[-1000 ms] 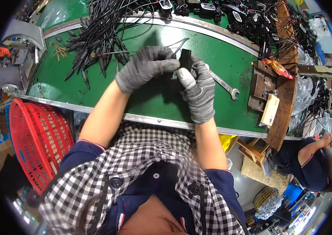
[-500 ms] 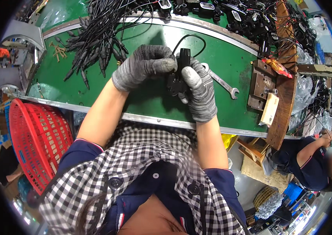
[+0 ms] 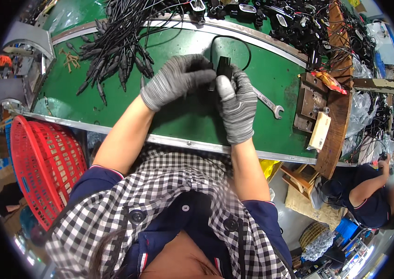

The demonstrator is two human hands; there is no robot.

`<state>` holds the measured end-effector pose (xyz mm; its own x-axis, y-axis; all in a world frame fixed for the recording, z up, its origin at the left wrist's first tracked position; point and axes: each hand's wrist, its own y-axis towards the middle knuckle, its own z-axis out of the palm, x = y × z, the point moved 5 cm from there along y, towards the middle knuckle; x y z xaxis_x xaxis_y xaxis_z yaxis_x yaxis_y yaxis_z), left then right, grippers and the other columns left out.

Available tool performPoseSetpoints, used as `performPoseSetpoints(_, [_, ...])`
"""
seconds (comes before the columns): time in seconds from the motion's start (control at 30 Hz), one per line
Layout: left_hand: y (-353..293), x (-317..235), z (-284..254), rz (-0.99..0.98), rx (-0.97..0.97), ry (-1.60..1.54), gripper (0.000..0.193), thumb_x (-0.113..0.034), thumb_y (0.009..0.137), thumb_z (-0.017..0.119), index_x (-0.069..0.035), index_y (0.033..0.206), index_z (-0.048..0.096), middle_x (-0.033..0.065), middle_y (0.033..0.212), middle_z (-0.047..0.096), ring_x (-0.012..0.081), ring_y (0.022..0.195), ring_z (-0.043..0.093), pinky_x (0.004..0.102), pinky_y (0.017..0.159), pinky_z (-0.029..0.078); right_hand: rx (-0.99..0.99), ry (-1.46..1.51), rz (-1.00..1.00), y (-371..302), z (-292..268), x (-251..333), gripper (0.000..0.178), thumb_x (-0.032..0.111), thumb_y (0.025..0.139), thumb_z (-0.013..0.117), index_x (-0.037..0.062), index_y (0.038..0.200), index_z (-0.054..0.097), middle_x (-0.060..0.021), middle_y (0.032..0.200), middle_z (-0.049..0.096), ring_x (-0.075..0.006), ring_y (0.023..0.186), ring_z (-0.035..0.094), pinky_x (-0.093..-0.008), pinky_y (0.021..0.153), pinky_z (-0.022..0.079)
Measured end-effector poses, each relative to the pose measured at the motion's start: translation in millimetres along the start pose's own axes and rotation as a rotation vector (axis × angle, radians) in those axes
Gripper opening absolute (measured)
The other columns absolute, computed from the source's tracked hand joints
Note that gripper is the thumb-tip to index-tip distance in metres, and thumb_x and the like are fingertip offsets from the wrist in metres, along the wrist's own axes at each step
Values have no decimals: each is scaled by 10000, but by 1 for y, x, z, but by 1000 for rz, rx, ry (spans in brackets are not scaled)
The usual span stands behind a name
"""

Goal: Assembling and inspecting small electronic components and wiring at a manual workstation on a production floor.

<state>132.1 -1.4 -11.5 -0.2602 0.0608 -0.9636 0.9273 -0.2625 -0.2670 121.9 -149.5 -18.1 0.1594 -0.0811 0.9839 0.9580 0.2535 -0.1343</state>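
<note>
Both my hands wear grey knit gloves and meet above the green workbench. My right hand (image 3: 239, 106) is closed round a black plastic part (image 3: 224, 67), with the thumb lying on its near face. A thin black cable (image 3: 248, 51) arches from behind this part over to my left hand. My left hand (image 3: 174, 83) is closed, its fingertips together near the cable's left end and beside the part. A small dark piece shows at those fingertips, but its kind cannot be made out. Behind my right hand lies a steel wrench (image 3: 267, 101), partly covered.
A heap of black cables with plugs (image 3: 108, 56) lies at the back left, near several small tan pieces (image 3: 69, 60). Black housings (image 3: 294, 25) crowd the far side. A brown metal block (image 3: 309, 100) stands right. A red basket (image 3: 43, 167) is lower left; a co-worker (image 3: 369, 195) is far right.
The black part has turned and moved slightly right, so its lower end no longer shows below my fingers. My left hand has shifted right and the cable loop has widened.
</note>
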Motion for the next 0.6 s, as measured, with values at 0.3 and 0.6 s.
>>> performPoseSetpoints(0.3, [-5,-4,2,-66,12,-143,205,-246,772,669,-52,807,613,-12,651,561,51,543,464,192,487,355,-5,-32,-70,-3,-10,8,388,290,842,614,5,1097,549,-36,774,611,-158,588,570,-263,566,475])
performPoseSetpoints(0.6, [-5,6,-4,-23,-46,-158,187,-211,765,700,-61,863,644,2,683,595,37,582,498,188,538,407,-52,-76,-5,-4,0,6,372,261,845,609,5,1104,539,-49,798,620,-138,618,582,-247,581,486])
